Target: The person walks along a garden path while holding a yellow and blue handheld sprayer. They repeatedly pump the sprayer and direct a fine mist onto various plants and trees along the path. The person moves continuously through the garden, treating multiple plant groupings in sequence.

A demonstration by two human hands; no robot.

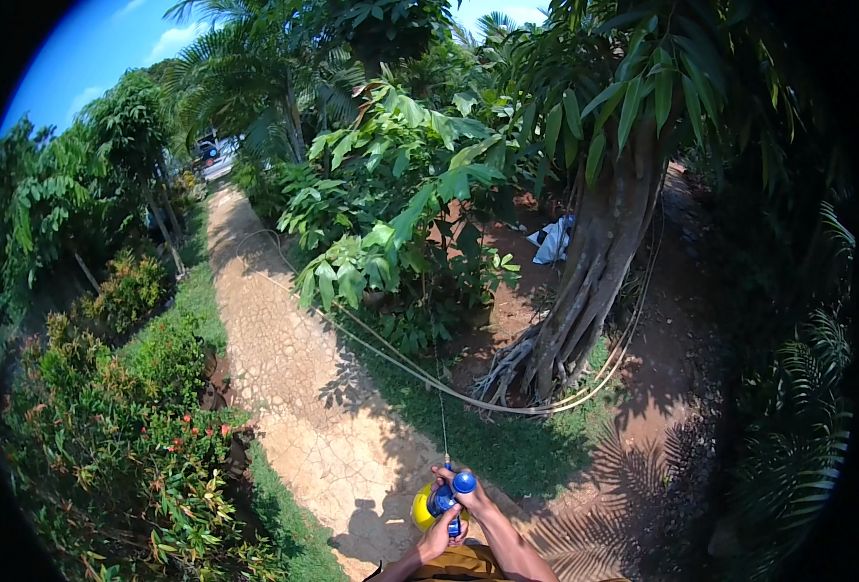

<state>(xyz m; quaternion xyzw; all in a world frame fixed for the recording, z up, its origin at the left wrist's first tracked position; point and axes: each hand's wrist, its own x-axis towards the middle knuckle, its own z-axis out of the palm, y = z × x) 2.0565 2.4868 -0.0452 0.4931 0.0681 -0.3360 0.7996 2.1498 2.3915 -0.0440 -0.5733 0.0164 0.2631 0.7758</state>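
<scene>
At the bottom centre I see a pump sprayer (pixel 423 508) with a yellow tank and blue head, held close before my body. My left hand (pixel 439 533) is closed on the sprayer's blue lower part, on the near side. My right hand (pixel 464 489) grips the blue head beside the round blue knob (pixel 464 482), its fingers reaching over towards the nozzle. The nozzle points away from me, and a thin line of liquid seems to run from it towards the leafy shrub (pixel 400 254). Parts of both hands' fingers are hidden by the sprayer.
A pale hose (pixel 436 383) curves across the stone path (pixel 298 364) and round the tree trunk (pixel 596 262). Flowering bushes (pixel 182 436) line the left side. A white sack (pixel 551 240) lies behind the trunk. Palm fronds (pixel 811 407) stand at the right.
</scene>
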